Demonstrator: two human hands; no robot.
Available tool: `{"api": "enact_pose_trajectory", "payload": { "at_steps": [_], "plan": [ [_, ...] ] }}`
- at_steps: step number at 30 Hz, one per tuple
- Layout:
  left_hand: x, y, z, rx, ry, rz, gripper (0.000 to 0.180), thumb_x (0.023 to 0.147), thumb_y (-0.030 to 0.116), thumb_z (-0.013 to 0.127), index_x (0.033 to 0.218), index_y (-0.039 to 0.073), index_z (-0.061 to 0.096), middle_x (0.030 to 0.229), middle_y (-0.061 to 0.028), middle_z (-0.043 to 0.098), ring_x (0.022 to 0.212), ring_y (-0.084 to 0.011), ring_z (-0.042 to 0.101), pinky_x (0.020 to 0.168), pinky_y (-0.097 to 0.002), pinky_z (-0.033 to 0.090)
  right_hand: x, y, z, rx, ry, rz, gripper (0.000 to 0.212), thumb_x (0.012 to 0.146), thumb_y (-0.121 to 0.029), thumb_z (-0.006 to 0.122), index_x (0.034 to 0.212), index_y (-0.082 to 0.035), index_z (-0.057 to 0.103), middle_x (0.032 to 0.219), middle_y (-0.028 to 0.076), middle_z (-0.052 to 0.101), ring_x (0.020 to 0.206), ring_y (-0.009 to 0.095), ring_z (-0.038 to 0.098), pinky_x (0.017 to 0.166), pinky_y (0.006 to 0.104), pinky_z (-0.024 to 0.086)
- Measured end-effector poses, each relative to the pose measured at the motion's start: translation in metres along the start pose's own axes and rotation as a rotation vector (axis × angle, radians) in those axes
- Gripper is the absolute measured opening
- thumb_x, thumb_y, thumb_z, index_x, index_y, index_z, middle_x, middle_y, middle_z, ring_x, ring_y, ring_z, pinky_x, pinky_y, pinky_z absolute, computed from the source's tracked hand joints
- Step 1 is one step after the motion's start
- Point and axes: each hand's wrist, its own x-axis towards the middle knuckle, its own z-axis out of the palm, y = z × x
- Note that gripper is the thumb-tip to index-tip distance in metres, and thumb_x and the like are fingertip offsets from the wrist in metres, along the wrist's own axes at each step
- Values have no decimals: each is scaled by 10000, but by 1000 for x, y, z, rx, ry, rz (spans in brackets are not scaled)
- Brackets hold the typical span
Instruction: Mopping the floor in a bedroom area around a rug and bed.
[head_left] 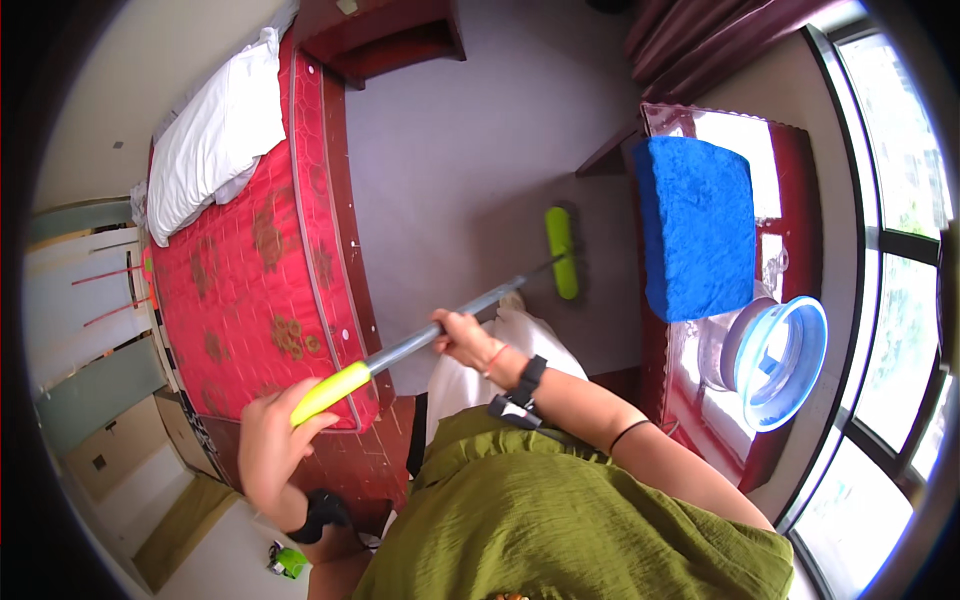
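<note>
A long-handled broom (490, 296) with a grey pole slants from lower left to upper right. Its lime-green head (561, 253) is on the grey floor, between the bed and the table; dark bristles show faintly along one side. My left hand (272, 440) is closed round the lime-yellow grip (330, 394) at the pole's near end. Farther along, my right hand (465, 340) wraps the grey pole near its middle. Both wrists wear black bands. The lower body in white trousers (535, 338) stands just beneath the pole.
A bed with a red patterned mattress (245, 270) and white pillow (222, 140) lines the left. On the right, a dark red table (800, 190) carries a blue cloth-covered block (700, 230) and a blue-rimmed basin (783, 362). A wooden cabinet (380, 35) stands at the far end.
</note>
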Motion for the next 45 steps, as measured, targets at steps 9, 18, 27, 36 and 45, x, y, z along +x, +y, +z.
{"api": "enact_pose_trajectory", "payload": {
  "at_steps": [9, 18, 27, 36, 45],
  "plan": [
    [-11, 4, -61, -41, 32, 71, 413, 677, 18, 705, 1072, -17, 589, 745, -154, 630, 486, -158, 592, 433, -244, 475, -49, -24, 71, 10, -49, 105, 182, 832, -104, 545, 718, -73, 405, 579, -12, 328, 424, 72, 228, 393, 249, 204],
    [123, 27, 19, -164, -357, 351, 376, 737, 145, 699, 1094, 71, 607, 741, -72, 641, 489, -100, 566, 468, -234, 462, -18, -81, -82, 214, 230, -31, 217, 818, -146, 524, 644, -122, 398, 544, -14, 311, 422, 83, 264, 386, 230, 231],
    [213, 19, 56, 57, -220, 899, 196, 776, 159, 611, 958, 213, 660, 650, -54, 585, 520, -231, 539, 497, -326, 448, 23, -95, -100, 250, 374, 137, 258, 778, -145, 478, 595, -144, 297, 528, -28, 251, 422, 79, 242, 414, 218, 244],
    [220, -35, -133, 223, -53, 470, 194, 766, 137, 638, 933, 39, 649, 647, -111, 612, 457, -165, 585, 451, -282, 447, 112, -87, 109, 170, 110, 222, 207, 819, -125, 530, 655, -103, 406, 538, -20, 300, 405, 74, 237, 366, 221, 217],
    [168, -89, -208, 43, 180, 130, 232, 752, 96, 660, 962, 3, 631, 672, -152, 618, 469, -203, 604, 429, -299, 455, 128, -85, 257, -201, -58, 88, 232, 823, -137, 549, 637, -64, 431, 541, -16, 336, 392, 69, 250, 370, 245, 174]
  ]
}}
